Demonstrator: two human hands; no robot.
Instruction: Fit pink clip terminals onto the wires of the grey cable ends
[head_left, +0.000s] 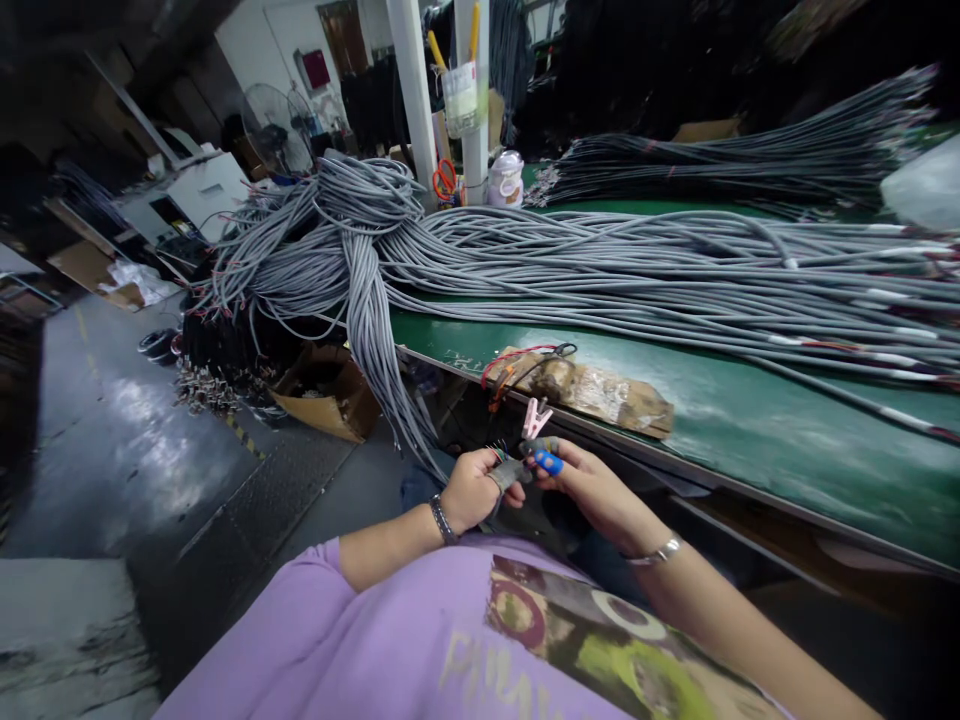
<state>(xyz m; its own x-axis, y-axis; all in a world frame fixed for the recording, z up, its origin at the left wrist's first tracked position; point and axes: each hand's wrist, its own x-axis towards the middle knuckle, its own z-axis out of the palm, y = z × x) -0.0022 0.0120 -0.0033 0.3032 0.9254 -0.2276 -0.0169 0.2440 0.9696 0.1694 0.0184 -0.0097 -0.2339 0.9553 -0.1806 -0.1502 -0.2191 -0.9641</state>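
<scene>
My left hand (474, 489) is closed just off the table's front edge, with thin coloured wire ends (496, 452) sticking out above its fingers. They look like the stripped end of a grey cable, mostly hidden by the fist. Close against it, my right hand (581, 482) pinches at the fingertips; what lies between them is too small to make out. Grey and blue covers wrap some fingertips. Just beyond, a pink clip (535, 418) stands by a taped wooden block (600, 395), which has red and black leads at its left end.
Long grey cables (570, 250) lie across the green table (750, 400), and one bundle (367, 320) hangs over its left end. Darker cables (720, 165) lie behind. Orange-handled scissors (444, 180) and a lilac container (506, 180) stand by a post. A cardboard box (330, 400) sits below.
</scene>
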